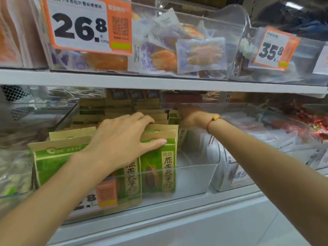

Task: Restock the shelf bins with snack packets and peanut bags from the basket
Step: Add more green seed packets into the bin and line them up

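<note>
A clear plastic shelf bin (195,180) on the lower shelf holds rows of green-and-kraft paper bags (159,166) standing upright. My left hand (120,139) lies over the tops of the front bags, fingers curled behind them and thumb on the front face. My right hand (190,117) reaches deeper into the same bin, at the right end of the back rows; its fingers are blurred and hidden behind bags, so what they hold is unclear. A red string bracelet circles that wrist. The right part of the bin is bare. No basket is in view.
The upper shelf carries clear bins of white-and-purple snack packets (200,54) with orange price tags (85,25). Neighbouring bins hold white packets (275,139) and red packets (310,121) on the right. The white shelf edge (159,82) hangs just above my hands.
</note>
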Demonstrator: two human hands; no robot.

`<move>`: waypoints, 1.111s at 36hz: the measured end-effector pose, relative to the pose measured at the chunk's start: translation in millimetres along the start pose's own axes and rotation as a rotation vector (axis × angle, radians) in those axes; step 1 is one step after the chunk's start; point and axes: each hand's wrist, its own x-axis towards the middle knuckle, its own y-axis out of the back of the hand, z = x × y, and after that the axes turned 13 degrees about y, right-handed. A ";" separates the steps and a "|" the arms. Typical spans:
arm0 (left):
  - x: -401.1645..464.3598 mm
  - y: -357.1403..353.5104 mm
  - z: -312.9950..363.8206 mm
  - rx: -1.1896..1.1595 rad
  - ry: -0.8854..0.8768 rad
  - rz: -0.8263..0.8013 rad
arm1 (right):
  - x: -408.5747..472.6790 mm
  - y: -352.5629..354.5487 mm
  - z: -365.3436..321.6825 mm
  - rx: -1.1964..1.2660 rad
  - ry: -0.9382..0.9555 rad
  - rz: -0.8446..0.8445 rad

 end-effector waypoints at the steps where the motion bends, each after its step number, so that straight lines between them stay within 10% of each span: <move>1: 0.6 -0.6 0.0 0.002 0.004 -0.005 | 3.0 1.1 0.3 -0.028 -0.002 0.013; 18: 0.0 -0.1 3.7 0.078 0.037 0.025 | 2.4 -6.0 -18.1 -0.426 -0.015 0.271; 40: -0.8 3.3 6.0 0.096 0.041 -0.014 | -55.3 14.7 -15.7 -0.554 0.305 -0.118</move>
